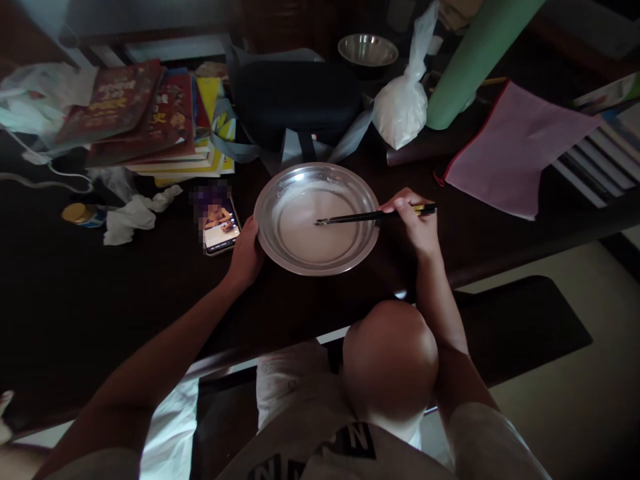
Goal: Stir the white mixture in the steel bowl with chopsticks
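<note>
A wide stainless steel bowl [318, 268] sits on the dark table in front of me. It holds a pale, milky liquid [310, 237], with whitish residue along the inner wall. My left hand [246, 255] grips the bowl at its left edge, thumb near the rim; the other fingers are mostly hidden. Black chopsticks [356, 217] with gold-coloured ends are pinched in my right hand [416, 219], at the bowl's right rim. Their tips reach into the liquid near the middle of the bowl.
Left of the bowl lie a lit phone [220, 227], crumpled tissue [131, 217], a small jar [83, 215] and stacked books [145, 127]. Behind stand a black case [297, 100], a tied bag of white powder [401, 110], another metal bowl [367, 50], a green roll [475, 67] and a pink pouch [515, 153].
</note>
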The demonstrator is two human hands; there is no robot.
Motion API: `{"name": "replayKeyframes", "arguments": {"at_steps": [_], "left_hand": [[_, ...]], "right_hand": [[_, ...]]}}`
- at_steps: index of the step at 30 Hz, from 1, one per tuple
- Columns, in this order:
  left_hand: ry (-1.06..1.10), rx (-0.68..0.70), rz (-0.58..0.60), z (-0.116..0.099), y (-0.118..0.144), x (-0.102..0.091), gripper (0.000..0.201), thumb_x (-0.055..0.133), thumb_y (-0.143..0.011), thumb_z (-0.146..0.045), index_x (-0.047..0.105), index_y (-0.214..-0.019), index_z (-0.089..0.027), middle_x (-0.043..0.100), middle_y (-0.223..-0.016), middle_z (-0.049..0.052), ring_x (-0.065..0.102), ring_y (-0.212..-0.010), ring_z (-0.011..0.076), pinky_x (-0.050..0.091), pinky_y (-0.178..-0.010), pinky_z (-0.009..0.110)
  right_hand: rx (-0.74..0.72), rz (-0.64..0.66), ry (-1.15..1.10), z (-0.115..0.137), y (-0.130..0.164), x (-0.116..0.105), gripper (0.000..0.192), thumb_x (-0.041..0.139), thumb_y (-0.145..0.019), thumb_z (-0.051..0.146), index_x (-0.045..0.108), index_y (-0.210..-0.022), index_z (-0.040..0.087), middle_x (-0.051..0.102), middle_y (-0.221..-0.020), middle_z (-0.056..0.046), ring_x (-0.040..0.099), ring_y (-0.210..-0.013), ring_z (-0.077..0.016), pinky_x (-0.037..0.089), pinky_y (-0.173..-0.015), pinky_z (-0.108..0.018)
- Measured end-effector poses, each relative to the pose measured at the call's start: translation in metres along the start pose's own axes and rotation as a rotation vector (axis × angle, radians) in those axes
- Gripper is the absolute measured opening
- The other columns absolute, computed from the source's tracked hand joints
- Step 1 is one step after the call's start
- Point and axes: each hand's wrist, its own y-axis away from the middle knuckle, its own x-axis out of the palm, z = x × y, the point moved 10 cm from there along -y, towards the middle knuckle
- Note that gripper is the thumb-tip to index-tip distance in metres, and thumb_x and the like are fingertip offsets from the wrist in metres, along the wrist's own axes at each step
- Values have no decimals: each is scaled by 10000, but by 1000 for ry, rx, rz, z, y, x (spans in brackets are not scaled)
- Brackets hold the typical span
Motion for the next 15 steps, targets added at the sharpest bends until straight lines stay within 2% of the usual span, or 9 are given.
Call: {"name": "replayKeyframes", "arguments": {"at_steps": [2, 6, 8, 11, 15], "left_hand": [[-40, 18, -3, -3, 1, 1, 267, 683, -958, -506, 712, -981, -241, 768, -1208, 131, 674, -1231, 363, 538, -1156, 543], [-133, 79, 4, -13, 2, 5, 262, 669, -952, -487, 710, -1011, -236, 773, -1242, 128, 693, -1202, 345, 562, -1134, 503], [-141, 88, 6, -13, 2, 6, 281, 668, -945, -499, 711, -1024, -233, 770, -1256, 129, 698, -1203, 343, 563, -1138, 498], [-148, 104, 5, -11, 2, 5, 321, 648, -956, -525, 712, -1040, -222, 768, -1258, 148, 702, -1204, 353, 558, -1140, 526], [-154, 126, 15, -11, 1, 4, 337, 696, -930, -542, 715, -1018, -218, 758, -1271, 170, 691, -1232, 386, 546, -1150, 570]], "right_hand": [[26, -6, -23, -3, 0, -1, 465, 721, -903, 700, 782, -702, 286, 767, -736, -2, 776, -768, -202, 633, -828, -402], [11, 91, -18, -1, 1, 10, 470, 739, -880, 716, 778, -701, 283, 787, -777, -15, 784, -815, -209, 640, -833, -398], [3, 62, -9, 0, 0, 7, 466, 739, -880, 716, 782, -716, 283, 791, -778, -15, 786, -836, -213, 636, -861, -404], [17, -10, -33, -2, 0, -1, 459, 727, -907, 689, 779, -710, 277, 769, -737, -2, 779, -779, -201, 625, -831, -393], [-1, 89, -40, -1, 0, 10, 445, 737, -903, 681, 785, -711, 282, 783, -765, -5, 781, -795, -199, 627, -824, -389]]}}
